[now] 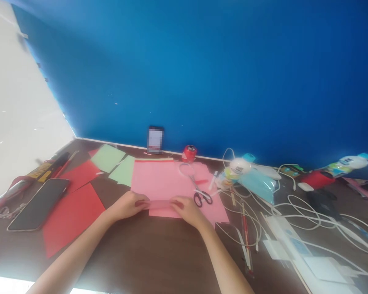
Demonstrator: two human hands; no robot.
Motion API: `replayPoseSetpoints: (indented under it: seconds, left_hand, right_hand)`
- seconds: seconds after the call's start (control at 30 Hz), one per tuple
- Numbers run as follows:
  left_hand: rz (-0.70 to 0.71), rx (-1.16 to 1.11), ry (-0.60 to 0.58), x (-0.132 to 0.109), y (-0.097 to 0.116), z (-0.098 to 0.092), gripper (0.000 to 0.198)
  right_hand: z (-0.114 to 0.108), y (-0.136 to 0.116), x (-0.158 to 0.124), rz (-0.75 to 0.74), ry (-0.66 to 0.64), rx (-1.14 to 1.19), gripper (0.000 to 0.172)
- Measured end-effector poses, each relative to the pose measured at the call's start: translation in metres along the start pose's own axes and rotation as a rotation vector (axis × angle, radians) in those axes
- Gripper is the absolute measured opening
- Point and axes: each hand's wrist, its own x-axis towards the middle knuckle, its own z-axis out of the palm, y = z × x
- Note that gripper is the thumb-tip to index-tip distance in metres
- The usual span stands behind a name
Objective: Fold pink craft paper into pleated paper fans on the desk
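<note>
Pinching the ends of a pink strip (160, 205), left hand (129, 205) and right hand (186, 208) are nearly closed over the pink sheets (161, 179). The strip seems partly folded; the sheets beneath lie flat.

The pink paper (160, 205) I hold is matt; my table (131, 253) is smooth, probably wood in this blur; the phone (40, 205) has a smooth, glassy screen, the scissors (197, 190) plastic handles.
</note>
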Motion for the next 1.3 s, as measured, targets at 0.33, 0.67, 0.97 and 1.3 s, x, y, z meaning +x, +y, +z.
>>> replayPoseSetpoints:
  seconds: [0.33, 0.67, 0.97, 1.3]
  left_hand:
    - [-0.143, -0.332, 0.034, 0.004, -0.021, -0.005, 0.035]
    - [-0.293, -0.729, 0.063, 0.005, -0.025, -0.01, 0.044]
    - [-0.305, -1.138, 0.226, 0.008, -0.03, -0.018, 0.067]
    - [-0.344, -0.471, 0.389, 0.012, -0.041, 0.007, 0.057]
  right_hand:
    - [0.005, 0.014, 0.005, 0.15, 0.278, 0.14, 0.022]
    - [-0.001, 0.011, 0.003, 0.253, 0.427, 0.436, 0.04]
    - [0.006, 0.025, 0.008, 0.329, 0.572, 0.306, 0.036]
    - [0.013, 0.021, 0.008, 0.036, 0.407, -0.375, 0.035]
